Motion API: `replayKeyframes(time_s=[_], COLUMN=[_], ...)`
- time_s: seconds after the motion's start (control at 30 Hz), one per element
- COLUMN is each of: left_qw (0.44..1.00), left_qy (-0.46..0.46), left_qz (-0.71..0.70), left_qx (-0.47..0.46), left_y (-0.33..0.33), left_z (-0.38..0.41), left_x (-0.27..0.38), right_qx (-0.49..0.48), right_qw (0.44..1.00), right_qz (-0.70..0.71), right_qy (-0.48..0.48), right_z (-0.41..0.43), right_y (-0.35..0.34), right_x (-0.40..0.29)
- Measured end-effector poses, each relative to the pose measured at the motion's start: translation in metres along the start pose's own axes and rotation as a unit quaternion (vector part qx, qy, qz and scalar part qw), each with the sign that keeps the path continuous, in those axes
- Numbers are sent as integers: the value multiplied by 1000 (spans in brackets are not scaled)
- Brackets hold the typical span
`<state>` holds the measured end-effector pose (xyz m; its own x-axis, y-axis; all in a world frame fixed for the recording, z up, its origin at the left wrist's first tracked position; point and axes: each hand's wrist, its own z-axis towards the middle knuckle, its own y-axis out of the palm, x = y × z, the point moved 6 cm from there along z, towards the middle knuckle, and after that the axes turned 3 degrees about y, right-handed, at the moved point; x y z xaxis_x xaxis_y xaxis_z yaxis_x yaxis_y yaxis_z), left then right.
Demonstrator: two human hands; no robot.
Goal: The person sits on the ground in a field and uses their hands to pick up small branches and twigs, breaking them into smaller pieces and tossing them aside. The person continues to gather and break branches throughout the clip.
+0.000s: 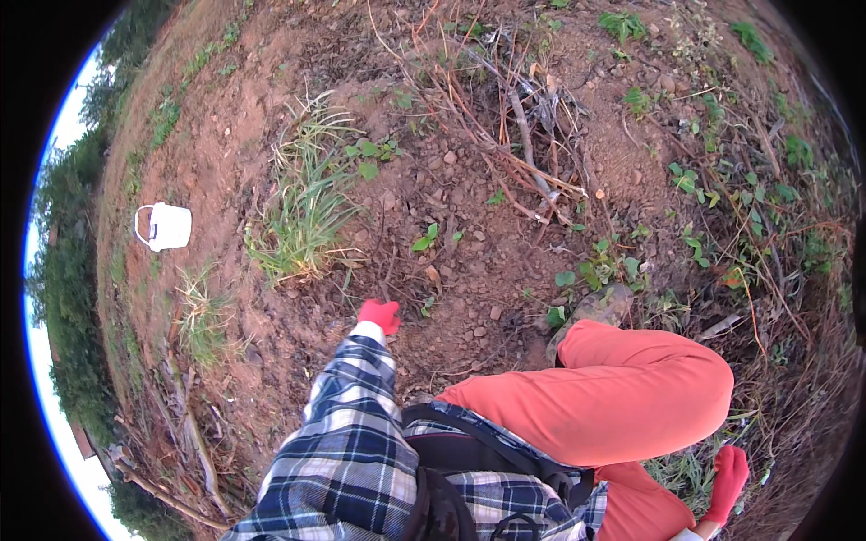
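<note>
My left hand (380, 316), in a red glove, reaches low over the reddish-brown stony soil with its fingers curled. A thin dark stem (387, 274) meets the glove at the fingers, and the grip itself is small in the picture. Just beyond stands a tuft of long green grass (308, 203); a small leafy seedling (425, 238) grows to the right of the hand. My right hand (729, 479), also in a red glove, is beside my leg at the lower right. Its fingers are folded, with nothing visible in them, near low grass (676, 473).
A white bucket (170, 226) with a handle stands at the left. Dry branches (524, 128) lie heaped ahead, and more sticks (196, 446) lie lower left. Green vines (751, 196) and dry brush cover the right side. My shoe (602, 308) rests among leaves.
</note>
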<state>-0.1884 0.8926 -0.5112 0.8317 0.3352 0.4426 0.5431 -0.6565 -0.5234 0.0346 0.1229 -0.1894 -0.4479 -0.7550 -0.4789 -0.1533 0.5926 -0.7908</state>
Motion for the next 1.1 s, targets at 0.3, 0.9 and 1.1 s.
replayKeyframes(time_s=[0.3,0.9,1.1], left_qw=[957,860,949], left_qy=[161,156,222], left_qz=[240,437,-142], left_qx=[-31,-212,-176], left_y=[-10,-106,18], left_z=[-11,-130,-104], left_x=[-11,-31,197], right_qx=[-23,-45,2], right_qw=[1000,998,998], right_qz=[-2,17,-59], right_qy=[5,36,-35], right_z=[-4,-19,-24], right_y=[4,10,6], right_x=[15,14,-7])
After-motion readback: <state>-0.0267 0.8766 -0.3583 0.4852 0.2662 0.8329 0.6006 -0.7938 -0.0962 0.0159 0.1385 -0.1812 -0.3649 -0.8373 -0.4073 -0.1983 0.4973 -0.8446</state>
